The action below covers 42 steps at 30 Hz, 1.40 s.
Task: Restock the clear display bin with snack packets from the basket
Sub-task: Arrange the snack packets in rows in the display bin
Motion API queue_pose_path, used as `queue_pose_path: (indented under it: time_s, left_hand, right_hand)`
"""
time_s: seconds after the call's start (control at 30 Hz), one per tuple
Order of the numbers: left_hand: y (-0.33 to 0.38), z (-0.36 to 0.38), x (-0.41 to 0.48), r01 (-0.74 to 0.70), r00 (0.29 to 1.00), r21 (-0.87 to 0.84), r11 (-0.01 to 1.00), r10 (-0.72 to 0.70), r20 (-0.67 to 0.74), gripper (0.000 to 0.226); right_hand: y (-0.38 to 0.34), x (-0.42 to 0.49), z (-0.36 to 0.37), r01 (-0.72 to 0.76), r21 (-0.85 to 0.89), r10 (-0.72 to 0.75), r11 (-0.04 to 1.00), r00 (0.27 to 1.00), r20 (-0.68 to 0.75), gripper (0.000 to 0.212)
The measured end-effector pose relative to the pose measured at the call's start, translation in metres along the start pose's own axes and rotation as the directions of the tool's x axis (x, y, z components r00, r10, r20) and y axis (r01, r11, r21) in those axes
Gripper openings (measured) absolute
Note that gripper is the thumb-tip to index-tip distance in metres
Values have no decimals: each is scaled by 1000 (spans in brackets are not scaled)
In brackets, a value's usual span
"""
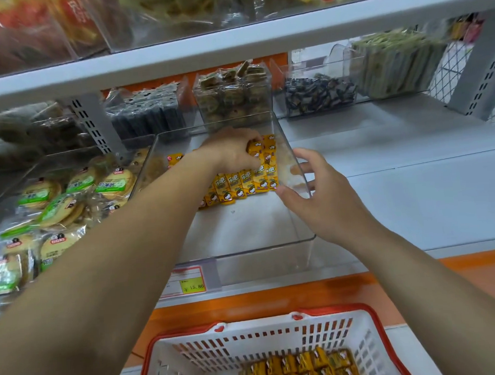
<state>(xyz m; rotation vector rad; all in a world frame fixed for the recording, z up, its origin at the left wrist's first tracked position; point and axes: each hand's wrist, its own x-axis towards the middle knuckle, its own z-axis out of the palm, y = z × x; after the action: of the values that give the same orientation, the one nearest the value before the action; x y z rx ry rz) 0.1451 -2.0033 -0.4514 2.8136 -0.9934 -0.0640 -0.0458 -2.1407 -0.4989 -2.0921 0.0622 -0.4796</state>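
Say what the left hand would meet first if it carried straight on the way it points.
Probably the yellow packets standing against the right wall of the clear bin, then that wall. The left hand itself grips packets, so the gap is unclear.

Soft, even light from above fills the scene. It is fairly bright with a faint greenish cast, and shadows are weak, deepest under the white metal upper shelf [232,47], where the back row sits dimmer. Pale glare smears the right wall of the clear rectangular plastic display bin [291,167]. The red and green bagged snacks [14,36] at the top left are blurred, and the wide lens bows the shelf edge toward the corners.
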Motion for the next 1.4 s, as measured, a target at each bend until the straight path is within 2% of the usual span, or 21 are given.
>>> queue_pose_path:
  time_s: [0.23, 0.37, 0.47, 0.63, 0.73, 0.97, 1.1, 1.23, 1.4]
  left_hand:
    - [10, 3, 2, -12, 1000, 163, 987, 10, 11, 36]
    - [5, -2, 2, -19, 998, 112, 994, 12, 59, 46]
    - [7, -1, 5, 0, 997, 59, 998, -4, 77, 45]
    - [6, 16, 2, 27, 998, -24, 999, -28, -48, 56]
    - [2, 20, 0, 47, 994, -145, 988, -61, -94, 61]
    - [-4, 22, -1, 19, 983, -299, 954, -72, -167, 44]
    - [-2, 26, 3, -5, 969, -138, 990, -30, -246, 44]
    - [-6, 35, 7, -18, 951, -1, 1000, 17, -310, 56]
    - [-3, 40, 9, -3, 959, 203, 979, 60, -278, 97]
  right_hand:
    - [1, 0, -1, -7, -4, 7, 1000, 1000, 17, 63]
    - [1, 0, -2, 3, -5, -2, 1000, 1000, 24, 64]
    - [1, 0, -2, 2, -16, -2, 1000, 1000, 24, 66]
    - [1, 0, -1, -2, -13, 2, 1000, 1000, 24, 65]
    - [1, 1, -1, -3, -8, 3, 1000, 1000, 24, 65]
    - [3, 1, 0, 3, 2, -3, 1000, 1000, 23, 64]
    - [3, 2, 0, 7, -19, -7, 1000, 1000, 21, 64]
    - [3, 3, -1, -3, -24, 3, 1000, 1000, 22, 65]
    - [3, 3, 3, 0, -43, 0, 999, 1000, 10, 63]
